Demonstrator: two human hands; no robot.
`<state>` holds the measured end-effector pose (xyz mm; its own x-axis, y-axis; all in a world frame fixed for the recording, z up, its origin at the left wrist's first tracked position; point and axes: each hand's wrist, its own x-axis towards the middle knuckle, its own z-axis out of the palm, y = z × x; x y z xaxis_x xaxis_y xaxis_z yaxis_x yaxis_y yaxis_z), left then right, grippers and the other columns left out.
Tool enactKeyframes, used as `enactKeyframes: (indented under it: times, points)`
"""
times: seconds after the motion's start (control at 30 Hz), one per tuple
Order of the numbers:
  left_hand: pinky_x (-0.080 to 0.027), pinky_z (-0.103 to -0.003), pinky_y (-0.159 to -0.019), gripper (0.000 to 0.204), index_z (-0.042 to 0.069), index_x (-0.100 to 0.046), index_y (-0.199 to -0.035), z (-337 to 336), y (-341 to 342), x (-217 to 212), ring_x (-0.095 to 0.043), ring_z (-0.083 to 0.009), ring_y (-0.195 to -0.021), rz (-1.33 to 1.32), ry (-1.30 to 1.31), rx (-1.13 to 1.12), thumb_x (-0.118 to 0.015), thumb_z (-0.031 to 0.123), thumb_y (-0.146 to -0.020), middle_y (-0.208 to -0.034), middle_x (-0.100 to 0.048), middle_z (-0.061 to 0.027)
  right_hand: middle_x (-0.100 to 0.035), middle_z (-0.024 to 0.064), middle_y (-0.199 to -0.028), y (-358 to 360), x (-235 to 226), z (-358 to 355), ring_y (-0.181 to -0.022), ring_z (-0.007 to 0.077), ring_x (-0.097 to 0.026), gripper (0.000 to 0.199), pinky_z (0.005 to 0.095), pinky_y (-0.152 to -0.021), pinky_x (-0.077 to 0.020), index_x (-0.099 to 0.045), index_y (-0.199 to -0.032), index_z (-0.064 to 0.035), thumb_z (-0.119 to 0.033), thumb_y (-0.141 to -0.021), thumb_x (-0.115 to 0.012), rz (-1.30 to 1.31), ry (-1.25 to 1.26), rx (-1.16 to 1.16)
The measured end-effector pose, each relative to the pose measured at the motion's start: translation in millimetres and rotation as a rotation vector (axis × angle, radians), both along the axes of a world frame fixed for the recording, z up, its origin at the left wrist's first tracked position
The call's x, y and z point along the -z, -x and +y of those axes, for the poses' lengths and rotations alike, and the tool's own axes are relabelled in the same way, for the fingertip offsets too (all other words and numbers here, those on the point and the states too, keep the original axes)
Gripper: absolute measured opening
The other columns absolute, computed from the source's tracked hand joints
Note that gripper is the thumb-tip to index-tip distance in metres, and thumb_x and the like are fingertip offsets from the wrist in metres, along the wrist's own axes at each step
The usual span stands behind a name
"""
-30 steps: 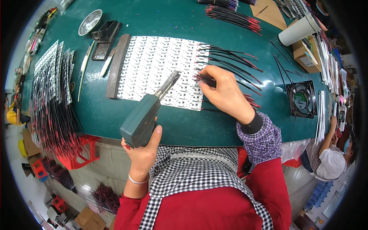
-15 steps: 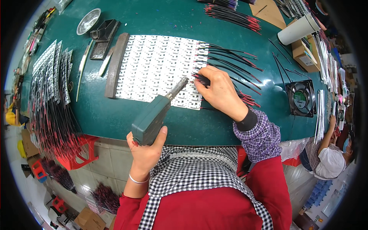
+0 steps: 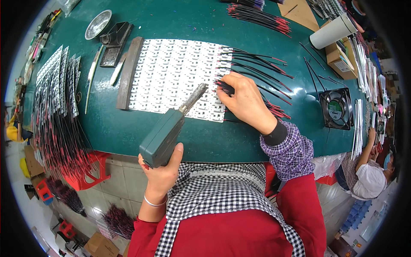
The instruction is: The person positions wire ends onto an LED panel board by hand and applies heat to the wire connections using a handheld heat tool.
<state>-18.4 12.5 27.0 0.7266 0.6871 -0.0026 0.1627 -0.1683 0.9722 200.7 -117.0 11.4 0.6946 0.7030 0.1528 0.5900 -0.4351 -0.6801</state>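
Observation:
A white panel of small circuit boards lies on the green table in front of me. My left hand is wrapped round the handle of a dark green soldering gun; its metal tip points up and right over the panel, near its right part. At the panel's right edge, my right hand pinches a small bundle of black wires, their ends at the boards. Several black and red wires stretch rightward from the same edge. Whether the tip touches anything I cannot tell.
A dark metal bar lies along the panel's left edge. Farther left are a metal bowl, a black tray and wired board strips. To the right stand a fan and a white cylinder. Another person sits far right.
My left hand has drawn the soldering gun slightly left and toward me, its tip backing off from my right fingers. My right hand has barely moved.

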Motion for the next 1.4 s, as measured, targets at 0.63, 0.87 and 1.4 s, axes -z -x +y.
enactKeyframes:
  times: [0.63,0.87,1.4]
  points:
    - [-0.046,-0.025,-0.057,0.013,0.000,-0.066,-0.086,-6.2,2.3,5.5,-0.059,-0.0095,-0.065,-0.030,0.043,-0.041,-0.076,-0.001,-0.077,-0.079,-0.067,-0.0026,-0.059,0.0170,-0.078,-3.9,-1.2,0.6,-0.073,0.0358,-0.060,0.015,0.0458,-0.066,-0.0455,-0.065,-0.086,0.0037,-0.010,-0.081,-0.065,0.042,-0.026,-0.041]
    - [-0.049,-0.024,-0.061,0.025,-0.004,-0.066,-0.103,-0.6,12.9,-2.2,-0.061,-0.0107,-0.070,-0.004,0.026,-0.022,-0.073,-0.004,-0.078,-0.091,-0.069,-0.0071,-0.059,0.0179,-0.088,-6.8,-1.3,-8.2,-0.081,0.0359,-0.059,0.016,0.0447,-0.071,-0.0458,-0.063,-0.095,0.0040,-0.008,-0.085,-0.061,0.012,-0.038,-0.115]
    - [-0.049,-0.021,-0.060,0.034,-0.003,-0.063,-0.112,-0.2,15.8,-0.4,-0.062,-0.0089,-0.073,-0.024,0.071,0.066,-0.071,-0.005,-0.080,-0.101,-0.070,-0.0097,-0.060,0.0155,-0.083,18.5,-2.6,-9.1,-0.077,0.0364,-0.060,0.012,0.0454,-0.066,-0.0458,-0.062,-0.086,0.0010,-0.008,-0.080,-0.065,0.056,-0.025,-0.014]
